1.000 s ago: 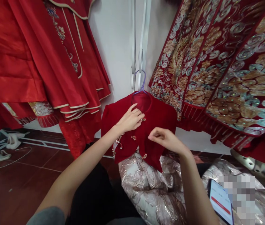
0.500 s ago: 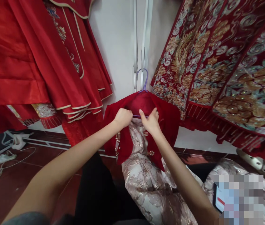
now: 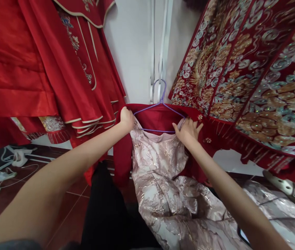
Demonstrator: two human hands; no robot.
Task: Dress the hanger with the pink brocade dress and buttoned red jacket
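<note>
Centrally, a short red velvet jacket [image 3: 122, 159] with jewelled fastenings hangs, fronts parted, around a thin purple hanger [image 3: 162, 100]; a pale pink-and-silver brocade dress [image 3: 160, 173] lies inside it, running down to the lower right of the frame. Left hand [image 3: 127, 119]: at the hanger's left end, fingers curled together on the jacket's front; fingertips hidden, so cannot tell whether a dress edge is pinched too. Right hand [image 3: 189, 132]: at the hanger's right end, thumb apart, fingers spread against the jacket's other front beside the dress's top edge. The hanger's hook meets white metal uprights [image 3: 164, 45] at upper centre. Glossy red satin garments [image 3: 35, 69] hang upper left; a dark red garment with gold-and-silver embroidery [image 3: 241, 80] hangs upper right. White tangled cables [image 3: 0, 177] lie lower left, on dark red floor tiles [image 3: 70, 211].
</note>
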